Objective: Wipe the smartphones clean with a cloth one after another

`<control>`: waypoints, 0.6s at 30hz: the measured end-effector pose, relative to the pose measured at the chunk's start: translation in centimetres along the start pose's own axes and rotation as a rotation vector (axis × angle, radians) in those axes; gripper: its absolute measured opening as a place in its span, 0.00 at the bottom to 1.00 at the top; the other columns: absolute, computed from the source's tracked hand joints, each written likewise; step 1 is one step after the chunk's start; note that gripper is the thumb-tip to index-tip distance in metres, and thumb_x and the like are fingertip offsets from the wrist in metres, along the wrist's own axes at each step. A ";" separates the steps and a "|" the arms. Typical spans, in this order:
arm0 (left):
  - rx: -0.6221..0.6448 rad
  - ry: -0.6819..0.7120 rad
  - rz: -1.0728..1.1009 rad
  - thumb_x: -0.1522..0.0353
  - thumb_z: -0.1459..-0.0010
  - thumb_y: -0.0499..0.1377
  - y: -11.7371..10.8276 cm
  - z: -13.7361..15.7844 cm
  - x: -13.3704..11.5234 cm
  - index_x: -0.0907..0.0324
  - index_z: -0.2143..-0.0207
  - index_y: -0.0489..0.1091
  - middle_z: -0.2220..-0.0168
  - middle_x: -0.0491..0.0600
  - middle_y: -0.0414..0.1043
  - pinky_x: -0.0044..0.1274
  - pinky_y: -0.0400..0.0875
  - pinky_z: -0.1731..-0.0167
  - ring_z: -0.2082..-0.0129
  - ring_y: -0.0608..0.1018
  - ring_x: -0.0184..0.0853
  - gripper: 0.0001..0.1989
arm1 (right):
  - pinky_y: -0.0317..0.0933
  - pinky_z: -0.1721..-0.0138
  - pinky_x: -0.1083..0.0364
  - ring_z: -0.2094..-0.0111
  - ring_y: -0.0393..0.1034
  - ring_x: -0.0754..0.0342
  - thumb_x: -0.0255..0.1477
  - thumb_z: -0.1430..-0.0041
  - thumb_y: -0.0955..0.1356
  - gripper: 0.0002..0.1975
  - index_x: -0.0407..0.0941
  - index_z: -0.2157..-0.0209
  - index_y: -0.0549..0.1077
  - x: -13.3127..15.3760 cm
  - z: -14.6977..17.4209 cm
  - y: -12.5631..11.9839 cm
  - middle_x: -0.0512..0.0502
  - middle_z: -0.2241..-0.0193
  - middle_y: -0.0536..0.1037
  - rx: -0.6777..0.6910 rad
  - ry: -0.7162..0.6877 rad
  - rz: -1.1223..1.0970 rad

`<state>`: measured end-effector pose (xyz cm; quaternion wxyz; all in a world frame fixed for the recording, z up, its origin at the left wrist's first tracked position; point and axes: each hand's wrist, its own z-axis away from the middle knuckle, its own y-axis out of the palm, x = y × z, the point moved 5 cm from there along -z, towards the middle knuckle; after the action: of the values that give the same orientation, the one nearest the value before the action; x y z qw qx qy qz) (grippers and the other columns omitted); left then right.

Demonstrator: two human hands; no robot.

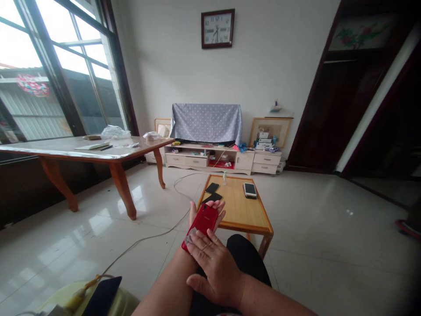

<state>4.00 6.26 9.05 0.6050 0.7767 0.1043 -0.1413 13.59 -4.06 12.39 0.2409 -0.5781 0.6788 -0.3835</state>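
Note:
A red smartphone (204, 221) lies back side up across the palm of my left hand (219, 214), with the camera end pointing away from me. The left thumb shows past one long edge and the fingertips past the other. My right hand (215, 263) lies over the lower end of the phone, palm down. Its fingers press a small crumpled grey cloth (190, 236) against the red back. Most of the left palm is hidden under the phone.
Ahead, a low wooden table (240, 215) carries a black phone (212, 188), a dark flat item (210, 199), a white-framed phone (250, 190) and a small clear bottle (224, 179). A cable (141, 239) crosses the floor. Lower left, a dark phone (103, 296) rests on a yellowish surface.

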 end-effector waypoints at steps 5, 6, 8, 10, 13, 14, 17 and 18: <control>0.000 -0.025 -0.066 0.43 0.38 0.49 0.9 -0.4 0.8 0.54 0.54 0.77 0.43 0.55 0.75 0.43 0.52 0.32 0.31 0.60 0.49 0.30 | 0.47 0.32 0.34 0.31 0.50 0.40 0.44 0.29 0.61 0.33 0.41 0.31 0.56 -2.9 -0.8 -1.1 0.35 0.33 0.60 -0.109 0.136 0.083; -0.006 -0.014 -0.069 0.43 0.37 0.48 0.9 -0.6 0.6 0.55 0.52 0.76 0.42 0.56 0.74 0.43 0.52 0.32 0.31 0.60 0.49 0.31 | 0.48 0.33 0.34 0.31 0.49 0.40 0.43 0.29 0.61 0.33 0.41 0.30 0.54 -3.3 -0.4 -1.3 0.35 0.32 0.59 -0.129 0.163 0.096; -0.014 -0.014 -0.069 0.43 0.36 0.45 0.7 -0.9 0.3 0.58 0.50 0.75 0.41 0.56 0.72 0.45 0.51 0.32 0.31 0.59 0.49 0.33 | 0.51 0.33 0.36 0.30 0.49 0.40 0.44 0.30 0.62 0.35 0.39 0.30 0.52 -3.2 0.5 -1.1 0.34 0.32 0.57 -0.136 0.173 0.100; -0.010 -0.039 -0.063 0.43 0.35 0.44 0.3 -1.1 0.5 0.59 0.49 0.75 0.40 0.56 0.71 0.46 0.49 0.32 0.31 0.59 0.49 0.34 | 0.50 0.32 0.38 0.30 0.48 0.40 0.47 0.31 0.62 0.38 0.38 0.30 0.53 -2.3 1.1 -0.8 0.34 0.32 0.57 -0.107 0.132 0.080; -0.001 -0.095 -0.060 0.43 0.36 0.44 0.0 -1.1 1.5 0.56 0.48 0.74 0.38 0.55 0.70 0.45 0.48 0.31 0.30 0.57 0.48 0.34 | 0.47 0.31 0.37 0.30 0.48 0.40 0.48 0.32 0.63 0.37 0.39 0.31 0.57 -2.0 0.5 -0.7 0.34 0.32 0.59 -0.090 0.113 0.065; 0.005 -0.114 -0.064 0.43 0.36 0.44 0.0 -1.1 1.9 0.54 0.47 0.74 0.38 0.54 0.69 0.44 0.48 0.31 0.30 0.57 0.47 0.33 | 0.47 0.31 0.37 0.30 0.48 0.40 0.47 0.31 0.63 0.36 0.39 0.32 0.58 -2.4 0.2 -1.0 0.34 0.33 0.59 -0.109 0.139 0.071; 0.029 -0.121 -0.088 0.42 0.37 0.44 0.3 -1.3 2.1 0.51 0.46 0.74 0.37 0.54 0.68 0.42 0.48 0.31 0.29 0.56 0.47 0.34 | 0.47 0.32 0.34 0.31 0.49 0.39 0.44 0.31 0.63 0.34 0.39 0.32 0.58 -3.9 -0.2 -1.9 0.33 0.33 0.60 -0.178 0.245 0.106; 0.037 -0.105 -0.101 0.42 0.37 0.43 0.4 -1.4 1.8 0.52 0.46 0.74 0.36 0.55 0.67 0.43 0.48 0.31 0.29 0.56 0.47 0.35 | 0.47 0.32 0.34 0.30 0.49 0.39 0.44 0.31 0.63 0.35 0.38 0.31 0.57 -4.1 0.0 -2.0 0.32 0.33 0.60 -0.181 0.267 0.112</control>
<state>6.01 7.53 9.14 0.5873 0.7730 0.1088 -0.2137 15.65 -0.15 13.53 0.1165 -0.5025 0.7678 -0.3800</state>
